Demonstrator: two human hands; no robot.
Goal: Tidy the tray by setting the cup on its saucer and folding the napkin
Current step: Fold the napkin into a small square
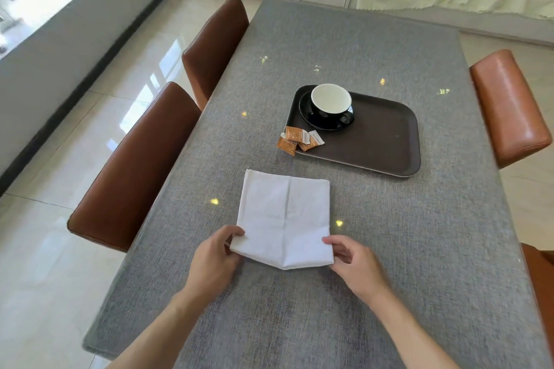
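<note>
Your white napkin (284, 219) lies in the lower middle of the frame on the grey table (389, 249), folded to a near-square with a crease running down its centre. Its near edge is lifted off the cloth and sags to a soft point in the middle. Your left hand (214, 255) pinches the near left corner, thumb on top and fingers curled under the fabric. Your right hand (353, 260) pinches the near right corner the same way, thumb over the edge.

Up in the centre right of the frame, the black cup (331, 105) with its white inside sits on the black saucer (308, 120), in the far left corner of the dark brown tray (374, 144). The handle points toward the lower right. Orange and white sachets (298, 141) spill over the tray's left near rim, some on the table.

Your fingertips under the napkin are hidden, so you can't see how many layers they catch. The print on the sachets is too small to read. Brown chairs (135, 165) line the left side, and the right ones are cut by the frame edge.
</note>
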